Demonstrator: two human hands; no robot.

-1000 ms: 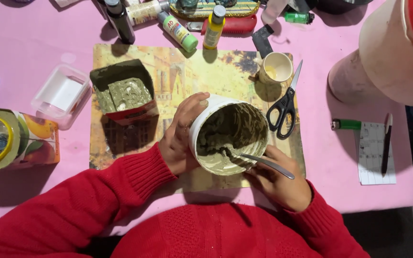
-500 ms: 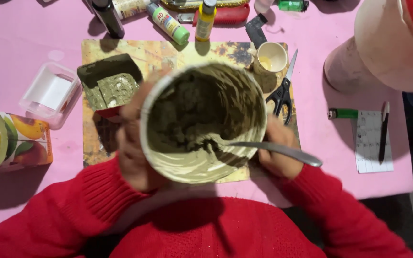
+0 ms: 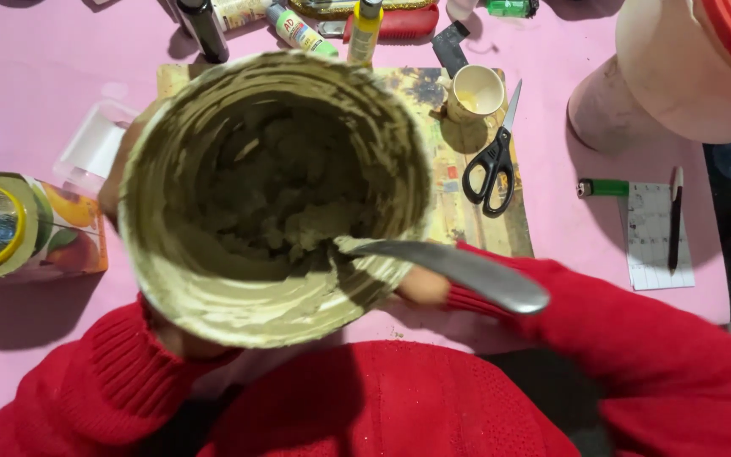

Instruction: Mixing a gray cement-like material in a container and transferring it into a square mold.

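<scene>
Left hand (image 3: pixel 133 182) fingers were wrapped around the tub (image 3: pixel 272 195), mostly hidden, tilting it up toward the camera. Right hand (image 3: pixel 420 286) gripped a metal spoon (image 3: pixel 458 272) (handle at 4 o'clock) dug into greenish paste (image 3: pixel 285 199). Scissors (image 3: pixel 492 161) lay at 3 o'clock.

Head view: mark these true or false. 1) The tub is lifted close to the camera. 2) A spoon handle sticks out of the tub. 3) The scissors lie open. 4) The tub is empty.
1) True: the tub fills much of the frame, held up by the left hand.
2) True: the spoon reaches into it, right hand behind.
3) False: the scissors lie shut on the mat.
4) False: it holds greenish-grey paste.
</scene>
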